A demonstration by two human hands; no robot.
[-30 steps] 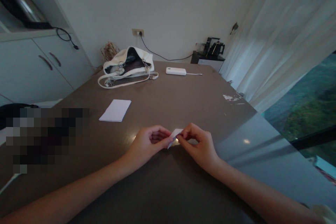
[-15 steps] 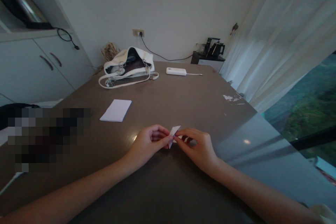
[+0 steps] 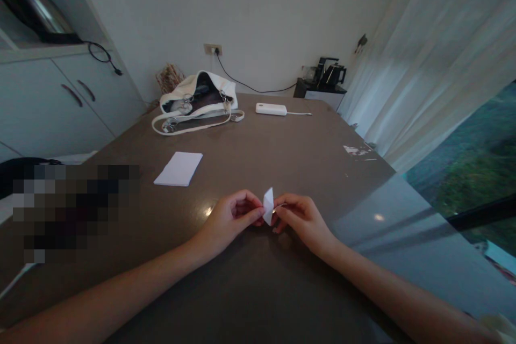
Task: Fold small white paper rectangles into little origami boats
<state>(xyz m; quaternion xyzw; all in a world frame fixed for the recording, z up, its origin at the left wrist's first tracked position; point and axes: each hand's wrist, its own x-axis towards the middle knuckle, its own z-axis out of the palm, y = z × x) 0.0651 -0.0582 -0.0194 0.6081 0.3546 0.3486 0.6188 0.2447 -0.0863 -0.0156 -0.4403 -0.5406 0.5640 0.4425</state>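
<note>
The small, folded white paper piece (image 3: 269, 205) is partly covered by the thumb of the bare left hand (image 3: 230, 217). The pale edge at the bare right hand (image 3: 302, 220) is too small to be identified. Part of the brown tabletop (image 3: 262, 295) is masked by coarse pixel blocks (image 3: 76, 204). The rounded black-and-silver appliance (image 3: 44, 11) is cut off by the left edge. The outdoor greenery (image 3: 479, 156) is blurred.

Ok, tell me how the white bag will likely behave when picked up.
The white bag will probably flop, as it lies slumped open. Its strap, lying loosely on the table, may trail. Anything loose inside could spill if it tips, since nothing visibly closes it.
</note>
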